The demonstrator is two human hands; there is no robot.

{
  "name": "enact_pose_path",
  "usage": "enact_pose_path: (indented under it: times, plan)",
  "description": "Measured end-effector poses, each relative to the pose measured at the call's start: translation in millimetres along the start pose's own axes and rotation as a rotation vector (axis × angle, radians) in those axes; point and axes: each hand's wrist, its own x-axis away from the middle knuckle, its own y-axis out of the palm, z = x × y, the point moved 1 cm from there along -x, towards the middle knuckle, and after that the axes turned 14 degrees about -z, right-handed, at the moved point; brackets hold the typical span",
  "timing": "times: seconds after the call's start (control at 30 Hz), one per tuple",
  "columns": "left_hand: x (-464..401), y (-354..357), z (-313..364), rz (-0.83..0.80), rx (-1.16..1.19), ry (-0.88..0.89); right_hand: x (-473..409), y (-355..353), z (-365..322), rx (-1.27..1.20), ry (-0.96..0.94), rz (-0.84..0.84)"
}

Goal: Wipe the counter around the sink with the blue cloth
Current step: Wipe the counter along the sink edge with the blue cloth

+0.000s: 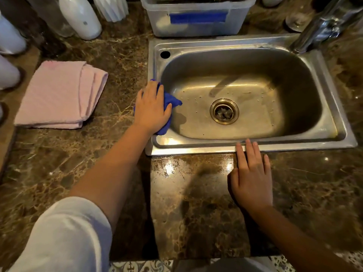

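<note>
Left hand [150, 108] presses blue cloth [169, 101] on sink [196, 148] rim.

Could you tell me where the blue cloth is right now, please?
In the head view, the blue cloth lies on the left rim of the sink, pressed under the left hand, right of the folded pink towel.

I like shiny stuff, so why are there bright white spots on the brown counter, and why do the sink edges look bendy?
In the head view, the white spots on the counter are glare from lamps on its wet, glossy front strip; a soft dark shadow lies beside the right hand; the sink rim bows because the wide-angle lens bends lines, and the corners blur.
</note>
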Motion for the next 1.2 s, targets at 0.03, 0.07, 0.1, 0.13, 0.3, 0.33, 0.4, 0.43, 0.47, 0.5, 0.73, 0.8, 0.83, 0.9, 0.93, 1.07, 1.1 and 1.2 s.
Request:
enact_pose_path:
  times: [0.03,0.07,0.1,0.13,0.3,0.33,0.4,0.43,0.47,0.5,0.73,0.8,0.83,0.9,0.93,1.07,1.1,1.2]
  plan:
    - [-1,-1,-1,0.000,-0.008,0.023,0,1,1,0.003,0.000,-0.002]
    - [-1,-2,-2,0.003,-0.012,0.048,0,2,1,0.004,0.000,-0.003]
    - [1,-2,-2,0.011,-0.007,0.076,0,2,2,0.004,0.000,-0.004]
    - [6,-2,-1,0.021,0.009,0.101,0,2,2,0.004,0.000,-0.002]
    - [52,14,12,0.075,0.121,0.122,0,1,2,-0.005,-0.005,0.011]
    - [63,18,17,0.087,0.149,0.094,0,2,2,-0.007,-0.005,0.015]
    - [84,25,27,0.129,0.180,0.033,1,2,2,-0.008,-0.007,0.022]
    - [94,27,33,0.155,0.183,0.004,1,3,2,-0.006,-0.011,0.029]
    - [102,29,37,0.173,0.185,-0.023,1,2,2,-0.005,-0.016,0.037]
    - [109,30,41,0.179,0.189,-0.049,2,2,2,-0.004,-0.021,0.046]
    - [128,32,68,0.160,0.214,-0.145,3,3,2,0.020,-0.032,0.085]
    - [128,32,77,0.140,0.216,-0.159,3,4,2,0.032,-0.027,0.087]
    - [126,31,85,0.121,0.218,-0.158,3,4,2,0.038,-0.023,0.084]
    - [118,27,112,0.073,0.235,-0.108,3,4,2,0.049,-0.020,0.078]
    - [113,25,127,0.056,0.248,-0.060,3,4,2,0.057,-0.019,0.078]
    - [107,23,149,0.018,0.225,0.067,3,6,2,0.056,-0.025,0.093]
    - [110,24,138,0.021,0.211,0.061,3,5,2,0.047,-0.025,0.092]
    - [125,30,92,0.073,0.194,-0.048,3,3,2,0.033,-0.023,0.076]
